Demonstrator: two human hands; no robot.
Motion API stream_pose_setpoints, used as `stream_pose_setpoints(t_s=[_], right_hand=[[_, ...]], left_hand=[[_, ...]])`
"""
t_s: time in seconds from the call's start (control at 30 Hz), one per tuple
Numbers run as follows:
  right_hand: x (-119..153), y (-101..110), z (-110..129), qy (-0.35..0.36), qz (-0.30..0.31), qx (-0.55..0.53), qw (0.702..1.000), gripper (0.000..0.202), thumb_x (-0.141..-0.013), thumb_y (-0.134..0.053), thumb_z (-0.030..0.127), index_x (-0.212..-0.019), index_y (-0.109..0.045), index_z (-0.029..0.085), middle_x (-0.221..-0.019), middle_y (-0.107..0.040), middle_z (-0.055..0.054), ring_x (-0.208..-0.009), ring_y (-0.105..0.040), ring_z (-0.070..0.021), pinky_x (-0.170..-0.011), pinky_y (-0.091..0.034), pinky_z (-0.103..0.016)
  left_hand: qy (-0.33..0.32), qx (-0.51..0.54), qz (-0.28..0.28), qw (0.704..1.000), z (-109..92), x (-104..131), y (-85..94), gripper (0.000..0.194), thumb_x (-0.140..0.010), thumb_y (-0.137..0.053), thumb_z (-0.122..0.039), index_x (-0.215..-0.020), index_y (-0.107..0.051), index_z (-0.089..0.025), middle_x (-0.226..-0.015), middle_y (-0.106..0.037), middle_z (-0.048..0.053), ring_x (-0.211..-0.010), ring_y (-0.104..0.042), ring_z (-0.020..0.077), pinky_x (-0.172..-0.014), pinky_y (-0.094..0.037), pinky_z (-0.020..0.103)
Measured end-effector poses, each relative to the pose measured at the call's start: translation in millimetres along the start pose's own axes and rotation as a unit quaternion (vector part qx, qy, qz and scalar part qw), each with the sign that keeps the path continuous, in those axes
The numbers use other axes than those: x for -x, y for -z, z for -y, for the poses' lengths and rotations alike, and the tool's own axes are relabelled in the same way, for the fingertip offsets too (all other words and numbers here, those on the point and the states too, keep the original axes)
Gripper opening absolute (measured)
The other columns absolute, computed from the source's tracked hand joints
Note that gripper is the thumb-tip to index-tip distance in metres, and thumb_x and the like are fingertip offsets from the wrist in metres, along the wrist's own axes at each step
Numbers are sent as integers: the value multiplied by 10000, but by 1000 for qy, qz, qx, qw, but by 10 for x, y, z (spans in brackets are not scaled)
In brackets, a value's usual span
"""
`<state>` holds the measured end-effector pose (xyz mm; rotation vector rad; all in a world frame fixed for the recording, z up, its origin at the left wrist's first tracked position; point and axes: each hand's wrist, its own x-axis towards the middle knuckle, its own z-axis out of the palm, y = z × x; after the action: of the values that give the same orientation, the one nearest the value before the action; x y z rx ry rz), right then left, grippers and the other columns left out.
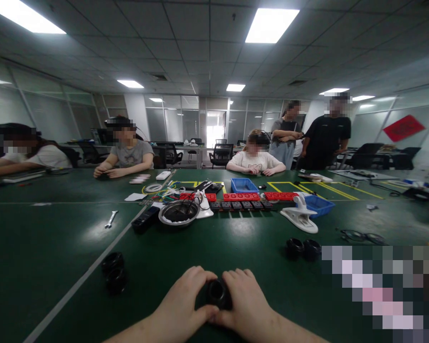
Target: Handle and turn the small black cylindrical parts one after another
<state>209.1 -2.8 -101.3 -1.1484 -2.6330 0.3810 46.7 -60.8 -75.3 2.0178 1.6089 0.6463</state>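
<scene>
A round black part with a hole in its top (217, 291) stands on the green table (157, 257) at the bottom middle. My left hand (186, 302) is curled round its left side, and my right hand (245, 300) closes round its right side, the thumbs meeting at the near edge. Two similar black parts (115, 278) sit close together to the left of my hands. Another pair of black rings (295, 248) stands side by side to the right, farther back.
Farther back are a wrench (110, 219), a metal bowl with wires (178, 213), a black power strip (243, 206), blue bins (243, 186), a white clamp stand (300, 216) and glasses (362, 236). Several people are across the table. Pixelation hides the lower right.
</scene>
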Motion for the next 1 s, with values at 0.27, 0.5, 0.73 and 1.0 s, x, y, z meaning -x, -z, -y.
stream_pose_setpoints(t_s=[0.27,0.5,0.73,1.0], right_hand=[[-95,207,-247,150,147,-123,970,349,-618,-718,350,-904,-589,195,-855,-556,3,-829,-487,-181,-728,-367,-276],[-85,86,-191,67,112,-84,988,440,-495,-757,477,-771,-586,179,-735,-529,15,-709,-477,-165,-598,-348,-241],[-31,-26,-61,40,25,-3,999,565,-483,-683,636,-778,-564,168,-770,-577,-29,-720,-496,-209,-679,-355,-333],[-124,190,-295,141,145,-169,965,551,-608,-697,451,-1076,-547,202,-930,-557,-23,-848,-498,-201,-742,-375,-297]], left_hand=[[-91,12,75,993,14,-13,147,393,-698,-643,-194,-1069,-538,-270,-993,-551,4,-930,-488,187,-814,-378,277],[-74,28,65,995,-1,0,107,319,-677,-645,-188,-978,-558,-244,-968,-562,1,-905,-495,187,-789,-390,275],[-24,-3,0,1000,3,16,21,315,-643,-672,-171,-936,-564,-214,-940,-557,0,-889,-491,183,-799,-376,274],[-50,12,3,999,44,-17,-15,464,-614,-742,-289,-1033,-551,-236,-993,-549,12,-924,-487,199,-820,-373,294]])
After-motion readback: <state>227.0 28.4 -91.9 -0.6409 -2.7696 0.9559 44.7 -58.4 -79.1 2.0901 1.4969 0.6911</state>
